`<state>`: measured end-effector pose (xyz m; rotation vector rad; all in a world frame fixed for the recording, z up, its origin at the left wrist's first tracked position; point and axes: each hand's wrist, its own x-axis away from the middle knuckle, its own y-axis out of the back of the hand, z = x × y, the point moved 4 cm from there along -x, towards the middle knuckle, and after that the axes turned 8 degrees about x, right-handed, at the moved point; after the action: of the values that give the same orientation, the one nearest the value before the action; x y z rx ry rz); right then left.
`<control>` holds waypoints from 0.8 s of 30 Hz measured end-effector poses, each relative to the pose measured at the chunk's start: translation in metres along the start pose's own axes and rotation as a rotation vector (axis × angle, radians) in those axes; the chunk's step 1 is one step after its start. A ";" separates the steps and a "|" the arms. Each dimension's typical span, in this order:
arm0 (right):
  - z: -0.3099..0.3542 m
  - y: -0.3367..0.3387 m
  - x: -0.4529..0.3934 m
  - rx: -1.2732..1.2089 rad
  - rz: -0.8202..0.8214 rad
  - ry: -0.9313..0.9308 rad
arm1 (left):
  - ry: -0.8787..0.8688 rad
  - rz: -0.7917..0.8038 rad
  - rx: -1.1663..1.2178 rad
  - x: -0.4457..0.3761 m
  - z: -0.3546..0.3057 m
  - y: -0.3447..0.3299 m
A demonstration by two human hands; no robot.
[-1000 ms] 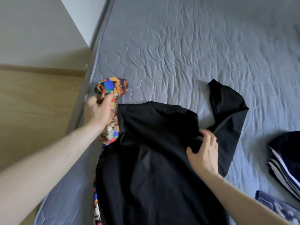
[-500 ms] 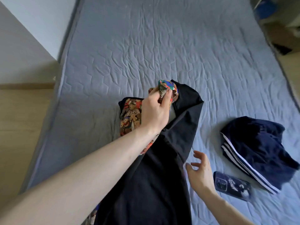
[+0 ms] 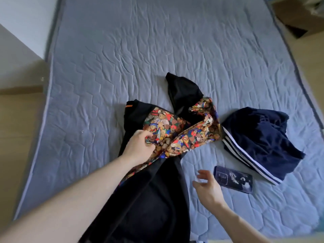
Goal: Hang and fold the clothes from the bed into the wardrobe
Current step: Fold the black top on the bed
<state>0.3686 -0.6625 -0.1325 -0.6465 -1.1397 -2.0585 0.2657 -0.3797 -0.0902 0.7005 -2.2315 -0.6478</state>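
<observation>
Printed garment (image 3: 177, 135) gripped by left hand (image 3: 138, 146); right hand (image 3: 208, 186) spread, empty.

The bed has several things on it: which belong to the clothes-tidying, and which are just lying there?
Part of the job:
black garment
bear-print patterned garment, gripped by left hand
navy white-striped garment

Just lying about:
dark blue phone

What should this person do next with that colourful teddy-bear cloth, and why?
Probably bring the free right hand over to smooth the black garment. The left hand grips the bear-print lining, which lies bunched and twisted across the black cloth, so it cannot fold flat yet. The right hand hovers open, holding nothing, above the bed beside the phone.
</observation>
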 end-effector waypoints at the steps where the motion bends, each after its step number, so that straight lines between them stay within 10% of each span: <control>1: -0.003 -0.008 0.002 0.001 0.036 -0.016 | 0.054 0.021 -0.051 0.020 0.030 0.004; 10: -0.038 -0.070 0.028 0.117 0.208 -0.099 | 0.583 0.321 -0.388 0.160 0.235 -0.020; 17: -0.063 -0.072 0.046 0.214 0.234 -0.138 | 0.285 0.079 -0.458 0.184 0.201 -0.046; 24: -0.077 -0.063 0.067 0.095 0.225 -0.258 | -0.027 0.186 -0.290 0.249 0.098 -0.104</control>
<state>0.2706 -0.7271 -0.1569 -0.9678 -1.2386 -1.7563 0.0719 -0.5917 -0.1000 0.3369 -2.1352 -0.8672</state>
